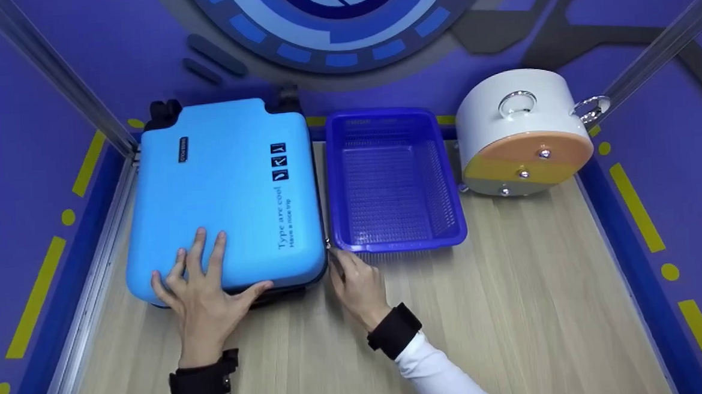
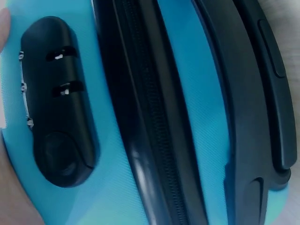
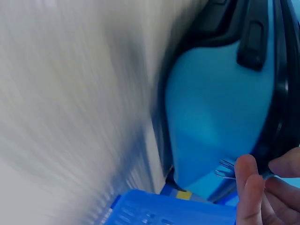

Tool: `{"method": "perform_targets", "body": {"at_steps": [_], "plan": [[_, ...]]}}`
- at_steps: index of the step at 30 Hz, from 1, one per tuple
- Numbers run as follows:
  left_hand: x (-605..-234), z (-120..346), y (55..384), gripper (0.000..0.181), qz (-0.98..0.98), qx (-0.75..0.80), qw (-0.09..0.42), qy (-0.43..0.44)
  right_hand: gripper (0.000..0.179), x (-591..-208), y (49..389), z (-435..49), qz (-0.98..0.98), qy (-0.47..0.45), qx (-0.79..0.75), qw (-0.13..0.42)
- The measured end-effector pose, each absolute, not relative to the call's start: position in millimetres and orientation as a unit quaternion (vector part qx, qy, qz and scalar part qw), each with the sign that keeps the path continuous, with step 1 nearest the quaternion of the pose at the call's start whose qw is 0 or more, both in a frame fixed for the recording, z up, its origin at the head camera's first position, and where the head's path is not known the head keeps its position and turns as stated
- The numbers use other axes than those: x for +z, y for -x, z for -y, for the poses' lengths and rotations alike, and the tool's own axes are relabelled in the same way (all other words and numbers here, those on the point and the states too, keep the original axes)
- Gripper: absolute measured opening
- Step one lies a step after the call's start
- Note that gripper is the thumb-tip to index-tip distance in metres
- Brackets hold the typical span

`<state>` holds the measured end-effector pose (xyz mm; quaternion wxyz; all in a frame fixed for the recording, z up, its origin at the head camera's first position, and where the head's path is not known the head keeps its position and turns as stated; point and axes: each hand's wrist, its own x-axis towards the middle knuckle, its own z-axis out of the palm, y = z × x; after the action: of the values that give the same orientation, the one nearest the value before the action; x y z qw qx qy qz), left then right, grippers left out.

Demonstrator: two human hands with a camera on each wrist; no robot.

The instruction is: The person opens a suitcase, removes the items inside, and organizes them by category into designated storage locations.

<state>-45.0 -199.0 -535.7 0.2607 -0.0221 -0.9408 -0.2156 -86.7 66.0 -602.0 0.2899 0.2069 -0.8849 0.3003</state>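
Observation:
A light blue hard-shell suitcase (image 1: 235, 167) lies flat on the wooden surface, its wheels toward the back wall. My left hand (image 1: 203, 298) rests on its near left part, fingers spread over the shell and thumb along the near edge. In the left wrist view, a black combination lock (image 2: 58, 103) sits beside the dark zipper (image 2: 154, 108), with a black handle (image 2: 276, 89) farther right. At the suitcase's near right corner, my right hand (image 1: 358, 283) pinches at the zipper line. Thin metal zipper pulls (image 3: 226, 174) stick out by its fingertips, which partly hide them.
A blue plastic basket (image 1: 401, 245) stands close along the suitcase's right side, near the right hand. Farther right is a white rounded box (image 1: 515, 110) with orange, yellow and grey drawers and metal rings. Purple walls enclose the back and both sides.

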Motion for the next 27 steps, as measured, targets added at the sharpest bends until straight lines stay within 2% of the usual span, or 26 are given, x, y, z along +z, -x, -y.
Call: {"method": "perform_targets", "body": {"at_steps": [7,12,23,27], "plan": [[-533.0,199.5,47.1,0.115,0.939,-0.224,0.261,0.028,0.034,-621.0,85.4,-64.3,0.89,-0.155,0.346,0.253],[-534.8,198.6,44.7,0.114,0.939,-0.215,0.267,0.029,0.034,-626.4,88.1,-57.2,0.883,-0.156,0.38,0.229],[-537.7,199.0,45.4,0.113,0.936,-0.217,0.276,0.031,0.018,-631.6,94.3,-55.8,0.852,-0.128,0.442,0.249],[-537.3,198.8,45.4,0.112,0.934,-0.221,0.281,0.03,0.013,-627.1,93.4,-55.9,0.829,-0.091,0.519,0.19]]}}
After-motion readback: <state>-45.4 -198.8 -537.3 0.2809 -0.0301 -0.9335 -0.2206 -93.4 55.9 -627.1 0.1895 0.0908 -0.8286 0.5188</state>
